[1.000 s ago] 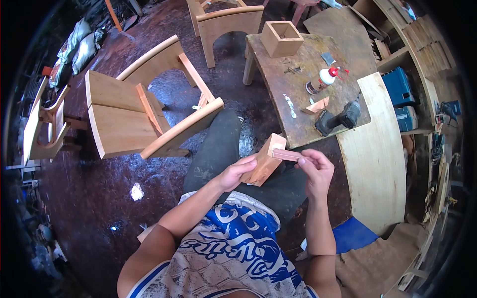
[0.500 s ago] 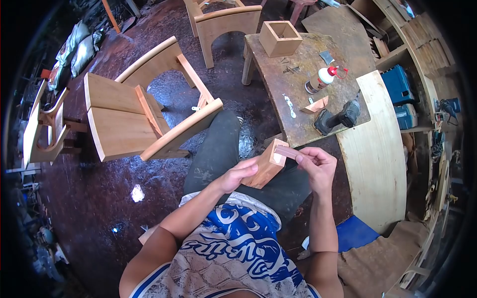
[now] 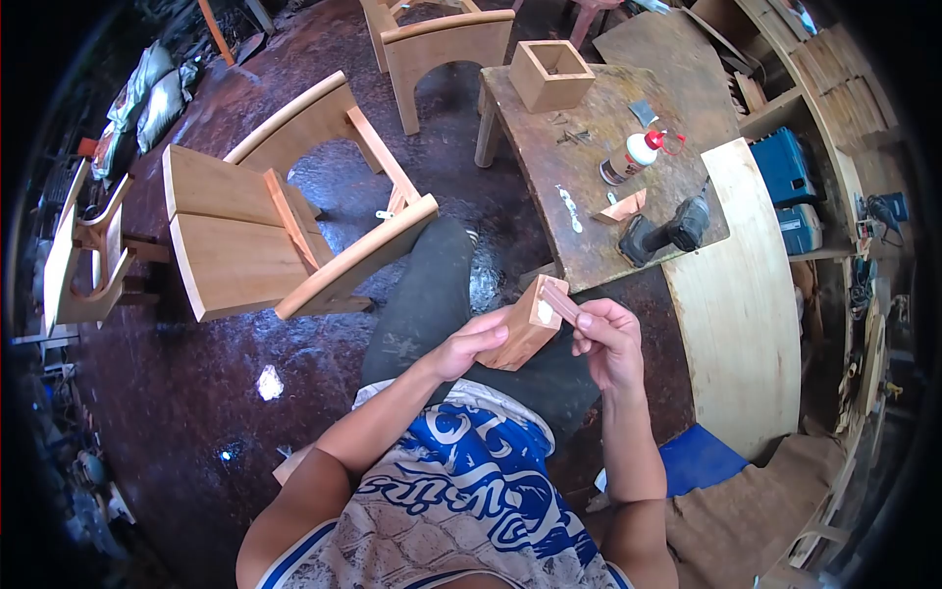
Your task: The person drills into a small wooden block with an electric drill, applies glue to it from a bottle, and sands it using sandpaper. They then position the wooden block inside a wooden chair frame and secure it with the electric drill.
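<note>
Head view: I see the left hand (image 3: 466, 350) wrapped around an orange-brown rectangular wooden block (image 3: 520, 341) above dark grey trousers (image 3: 417, 309), and the right hand (image 3: 612, 339) pinching a thin, flat reddish-brown strip (image 3: 561, 303) at its upper end. White paste (image 3: 545, 312) already covers part of that end; bare wood shows beside it, so I judge coverage incomplete.
</note>
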Motion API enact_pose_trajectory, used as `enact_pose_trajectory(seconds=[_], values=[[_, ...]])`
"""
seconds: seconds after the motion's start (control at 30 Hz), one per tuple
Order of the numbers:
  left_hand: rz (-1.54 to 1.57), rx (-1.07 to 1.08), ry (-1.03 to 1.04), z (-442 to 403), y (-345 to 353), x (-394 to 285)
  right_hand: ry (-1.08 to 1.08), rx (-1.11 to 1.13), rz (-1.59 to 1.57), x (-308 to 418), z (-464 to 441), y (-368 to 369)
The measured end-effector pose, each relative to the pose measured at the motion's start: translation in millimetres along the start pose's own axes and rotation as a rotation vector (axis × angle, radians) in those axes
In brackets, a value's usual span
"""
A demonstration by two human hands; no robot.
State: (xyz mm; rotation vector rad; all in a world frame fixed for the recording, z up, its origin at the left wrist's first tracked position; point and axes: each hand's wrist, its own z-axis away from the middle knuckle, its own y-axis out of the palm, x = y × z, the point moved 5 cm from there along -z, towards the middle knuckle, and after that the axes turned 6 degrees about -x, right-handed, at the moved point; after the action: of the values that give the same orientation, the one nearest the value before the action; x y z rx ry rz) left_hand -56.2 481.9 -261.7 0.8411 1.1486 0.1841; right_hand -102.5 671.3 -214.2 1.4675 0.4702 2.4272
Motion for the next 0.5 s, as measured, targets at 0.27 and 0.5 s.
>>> enact_pose_trajectory(seconds=[0.27,0.5], values=[[-0.055,-0.022,-0.001,5.2,-5.7,-2.9,-0.138,-0.064,0.267,17.9,-1.3,-8.4],[-0.022,-0.029,0.012,2.9,-4.8,-1.2,0.019,0.042,0.120,3.7,5.2,-3.0]])
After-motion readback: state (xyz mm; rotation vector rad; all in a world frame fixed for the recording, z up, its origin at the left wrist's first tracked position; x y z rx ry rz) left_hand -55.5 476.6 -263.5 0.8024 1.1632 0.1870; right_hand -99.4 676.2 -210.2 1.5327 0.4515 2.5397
